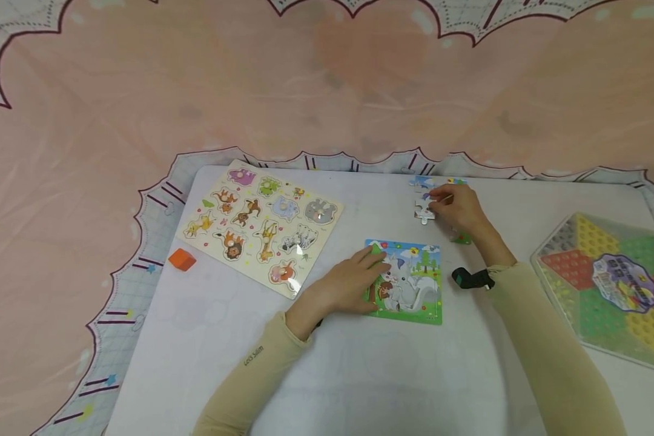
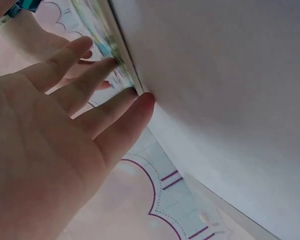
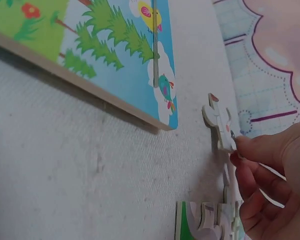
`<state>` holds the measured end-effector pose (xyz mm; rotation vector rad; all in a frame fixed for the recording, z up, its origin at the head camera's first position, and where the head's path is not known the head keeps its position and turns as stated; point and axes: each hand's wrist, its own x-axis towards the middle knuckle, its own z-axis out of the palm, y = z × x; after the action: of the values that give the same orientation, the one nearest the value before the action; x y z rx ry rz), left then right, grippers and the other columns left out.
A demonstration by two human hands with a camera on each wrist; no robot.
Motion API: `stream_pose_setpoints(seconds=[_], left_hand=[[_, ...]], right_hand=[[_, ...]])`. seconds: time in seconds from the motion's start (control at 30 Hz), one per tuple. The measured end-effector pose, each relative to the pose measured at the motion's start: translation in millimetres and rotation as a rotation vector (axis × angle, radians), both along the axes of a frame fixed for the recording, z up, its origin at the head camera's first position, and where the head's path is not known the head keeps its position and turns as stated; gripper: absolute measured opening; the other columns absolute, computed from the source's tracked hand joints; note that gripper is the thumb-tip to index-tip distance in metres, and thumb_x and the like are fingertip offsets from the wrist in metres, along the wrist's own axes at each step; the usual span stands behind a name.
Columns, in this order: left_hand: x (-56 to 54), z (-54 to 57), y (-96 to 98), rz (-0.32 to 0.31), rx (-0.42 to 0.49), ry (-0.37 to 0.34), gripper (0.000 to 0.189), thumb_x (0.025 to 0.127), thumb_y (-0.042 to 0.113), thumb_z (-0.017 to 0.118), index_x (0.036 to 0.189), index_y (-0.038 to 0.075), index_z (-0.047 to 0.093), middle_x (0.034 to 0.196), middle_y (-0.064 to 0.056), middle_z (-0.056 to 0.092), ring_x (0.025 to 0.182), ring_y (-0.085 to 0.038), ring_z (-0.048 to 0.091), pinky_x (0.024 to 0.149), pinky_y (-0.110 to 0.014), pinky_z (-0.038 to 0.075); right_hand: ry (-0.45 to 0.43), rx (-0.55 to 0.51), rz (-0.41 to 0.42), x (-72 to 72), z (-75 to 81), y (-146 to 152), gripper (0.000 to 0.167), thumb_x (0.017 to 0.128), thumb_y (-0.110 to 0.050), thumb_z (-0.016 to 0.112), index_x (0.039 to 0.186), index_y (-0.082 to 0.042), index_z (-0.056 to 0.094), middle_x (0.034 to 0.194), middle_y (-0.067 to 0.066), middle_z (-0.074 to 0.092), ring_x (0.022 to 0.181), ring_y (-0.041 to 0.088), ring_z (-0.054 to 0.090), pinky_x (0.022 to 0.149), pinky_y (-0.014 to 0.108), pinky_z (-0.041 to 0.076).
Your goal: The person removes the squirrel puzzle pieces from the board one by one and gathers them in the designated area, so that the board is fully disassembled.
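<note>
A square squirrel puzzle board (image 1: 414, 303) lies on the white table in the head view. On its left side rests my left hand (image 1: 351, 281); in the left wrist view its fingers (image 2: 122, 127) reach out fairly straight to the board's edge. Beyond the board, my right hand (image 1: 463, 209) pinches a white jigsaw piece (image 1: 423, 209) between thumb and fingertips. The right wrist view shows this piece (image 3: 219, 122) tilted on its edge, beside the board's corner. Other jigsaw pieces (image 3: 190, 225) lie under and around the right hand, partly hidden by it.
To the left lies a wooden animal puzzle board (image 1: 256, 227), with an orange block (image 1: 182, 260) near its lower left corner. A hexagonal game box (image 1: 605, 290) with coloured triangles sits at the right. Scalloped pink fabric (image 1: 251, 91) surrounds the table.
</note>
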<state>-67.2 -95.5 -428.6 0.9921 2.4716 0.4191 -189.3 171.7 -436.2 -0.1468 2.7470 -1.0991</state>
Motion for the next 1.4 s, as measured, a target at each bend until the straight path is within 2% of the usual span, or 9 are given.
stream_pose_setpoints(seconds=[0.13, 0.23, 0.83, 1.4], left_hand=[[-4.1, -3.7, -1.7, -0.012, -0.003, 0.060, 0.075, 0.082, 0.030, 0.077, 0.146, 0.008, 0.045, 0.157, -0.007, 0.033, 0.148, -0.030, 0.021, 0.113, -0.042, 0.033], [-4.9, -3.8, -2.5, -0.016, 0.000, 0.080, 0.074, 0.082, 0.031, 0.077, 0.145, 0.006, 0.047, 0.156, -0.008, 0.034, 0.147, -0.030, 0.023, 0.112, -0.042, 0.034], [-5.5, -3.6, -7.0, -0.023, 0.034, 0.101, 0.074, 0.080, 0.037, 0.080, 0.141, 0.009, 0.051, 0.154, -0.009, 0.035, 0.144, -0.032, 0.025, 0.113, -0.044, 0.032], [-6.0, -6.3, -7.4, -0.030, 0.023, 0.103, 0.074, 0.079, 0.036, 0.080, 0.142, 0.010, 0.051, 0.155, -0.008, 0.035, 0.144, -0.031, 0.024, 0.111, -0.044, 0.036]], right_hand=[[0.038, 0.018, -0.006, 0.4, -0.8, 2, 0.025, 0.092, -0.010, 0.067, 0.112, 0.004, 0.069, 0.100, 0.022, 0.067, 0.092, 0.034, 0.061, 0.074, 0.036, 0.045], [0.057, 0.027, -0.013, 0.5, -1.5, 3, 0.023, 0.091, -0.012, 0.069, 0.109, 0.002, 0.071, 0.097, 0.021, 0.068, 0.089, 0.033, 0.061, 0.072, 0.035, 0.044], [0.145, 0.106, -0.095, 6.5, -8.1, -1, 0.020, 0.091, -0.016, 0.071, 0.101, 0.000, 0.075, 0.093, 0.020, 0.069, 0.081, 0.031, 0.059, 0.062, 0.034, 0.039], [0.169, 0.130, -0.131, 8.3, -12.4, -4, 0.021, 0.090, -0.019, 0.072, 0.098, 0.001, 0.076, 0.092, 0.020, 0.070, 0.082, 0.032, 0.062, 0.063, 0.035, 0.040]])
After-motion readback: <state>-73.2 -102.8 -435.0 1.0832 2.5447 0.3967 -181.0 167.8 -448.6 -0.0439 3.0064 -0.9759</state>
